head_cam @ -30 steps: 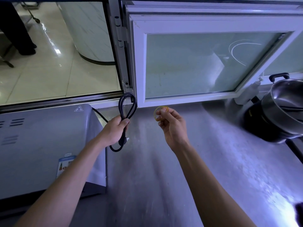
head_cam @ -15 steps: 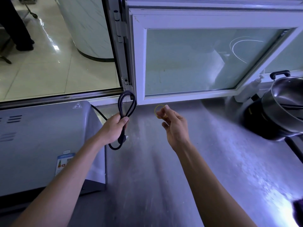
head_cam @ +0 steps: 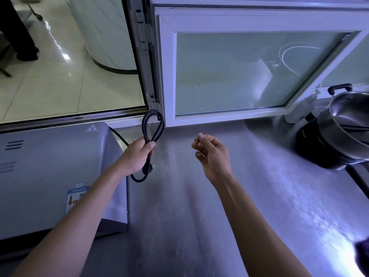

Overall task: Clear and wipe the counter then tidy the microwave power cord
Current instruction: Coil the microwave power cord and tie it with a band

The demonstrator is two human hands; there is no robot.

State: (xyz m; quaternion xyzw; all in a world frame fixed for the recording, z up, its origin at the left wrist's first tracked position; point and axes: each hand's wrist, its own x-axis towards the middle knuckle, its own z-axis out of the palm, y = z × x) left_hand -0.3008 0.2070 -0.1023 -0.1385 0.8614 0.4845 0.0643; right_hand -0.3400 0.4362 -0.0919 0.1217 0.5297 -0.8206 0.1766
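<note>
My left hand (head_cam: 137,154) grips the black microwave power cord (head_cam: 152,124), folded into a loop that stands above my fist, with the plug (head_cam: 147,169) hanging below. The cord runs back to the grey microwave (head_cam: 50,172) at the left. My right hand (head_cam: 211,152) is raised over the steel counter (head_cam: 199,216), pinching a thin yellowish rubber band (head_cam: 201,136) between thumb and fingertips; only a small part of the band shows. The two hands are a short way apart.
A white-framed window (head_cam: 249,72) stands open behind the counter. At the right sit a steel pot (head_cam: 349,124) on a black base and a white bottle (head_cam: 299,110). A dark object (head_cam: 362,254) lies at the lower right edge.
The rubber band's ring stood open above my right fingertips; now it is collapsed and mostly hidden in the pinch. My left hand still holds the looped cord in about the same place.
</note>
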